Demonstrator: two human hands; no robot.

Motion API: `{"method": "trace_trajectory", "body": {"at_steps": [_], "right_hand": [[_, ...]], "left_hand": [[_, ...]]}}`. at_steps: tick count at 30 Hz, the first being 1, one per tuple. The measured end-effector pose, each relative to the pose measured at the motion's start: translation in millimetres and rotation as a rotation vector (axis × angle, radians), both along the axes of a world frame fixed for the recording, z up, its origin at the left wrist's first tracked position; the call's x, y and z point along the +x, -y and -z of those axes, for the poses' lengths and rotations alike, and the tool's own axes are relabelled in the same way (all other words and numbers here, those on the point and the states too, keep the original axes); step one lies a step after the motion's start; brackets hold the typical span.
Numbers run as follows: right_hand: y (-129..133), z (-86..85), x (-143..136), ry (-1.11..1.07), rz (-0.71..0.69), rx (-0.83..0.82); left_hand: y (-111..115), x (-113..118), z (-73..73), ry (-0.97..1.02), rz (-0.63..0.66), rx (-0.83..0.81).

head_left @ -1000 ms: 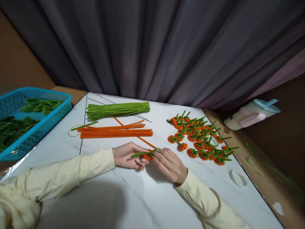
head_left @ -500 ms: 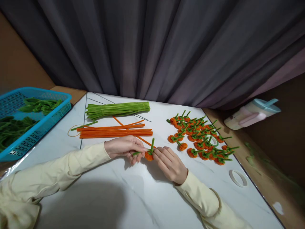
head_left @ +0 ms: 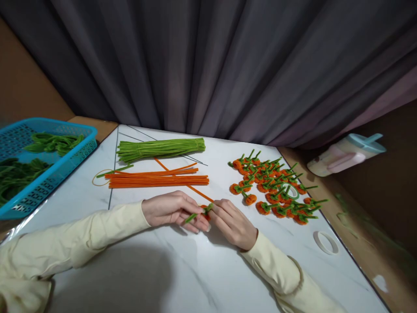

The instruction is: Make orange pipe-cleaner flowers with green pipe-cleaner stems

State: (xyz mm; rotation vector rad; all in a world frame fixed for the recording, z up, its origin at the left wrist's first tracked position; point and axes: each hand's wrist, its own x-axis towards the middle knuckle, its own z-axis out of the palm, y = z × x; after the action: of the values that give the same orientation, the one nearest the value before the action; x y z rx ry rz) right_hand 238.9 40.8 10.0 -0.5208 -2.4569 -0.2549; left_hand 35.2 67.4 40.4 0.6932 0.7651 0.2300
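Observation:
Between my hands is a small orange pipe-cleaner pumpkin (head_left: pixel 206 211) with a green stem, partly hidden by fingers. My left hand (head_left: pixel 178 209) has its fingers curled under the pumpkin and its green stem, thumb on top. Closed at the pumpkin's right side, my right hand (head_left: pixel 232 224) pinches it with thumb and fingertips. Just beyond my hands lie a bundle of orange pipe cleaners (head_left: pixel 156 180) and a thicker bundle of green pipe cleaners (head_left: pixel 159 148). Finished-looking orange pumpkins with green stems (head_left: pixel 272 187) cluster on the right.
A blue basket (head_left: pixel 78 150) with green pipe-cleaner pieces stands at the left. A white tape ring (head_left: pixel 325 242) lies near the right edge, and another roll (head_left: pixel 289 191) sits among the pumpkins. A lidded cup (head_left: pixel 347 155) is at the far right; a dark curtain (head_left: pixel 208 65) hangs behind.
The pumpkin has turned in my hands, so its green stem no longer stands upright and points down to the left. My left fingers have spread further beneath it.

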Motion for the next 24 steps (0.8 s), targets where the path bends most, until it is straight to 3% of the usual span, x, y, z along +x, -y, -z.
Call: {"method": "trace_trajectory", "body": {"at_steps": [3,8,18,24], "right_hand": [[-1.5,-0.5,1.5,0.001,-0.012,-0.009],[-1.3,0.2,3.1,0.037,-0.025,-0.010],[-2.4,2.2,2.3,0.017,-0.043,0.059],[-1.6,0.5,2.2,0.039,-0.014,0.066]], "left_hand": [[-1.1,-0.6,-0.8,0.025,-0.036,-0.020],[-2.0,-1.0,0.5,0.020,0.012,-0.065],[1.7,2.7,-2.4,-0.028,-0.081,0.135],[0.3,1.2,-2.1,-0.022,0.001,0.049]]}}
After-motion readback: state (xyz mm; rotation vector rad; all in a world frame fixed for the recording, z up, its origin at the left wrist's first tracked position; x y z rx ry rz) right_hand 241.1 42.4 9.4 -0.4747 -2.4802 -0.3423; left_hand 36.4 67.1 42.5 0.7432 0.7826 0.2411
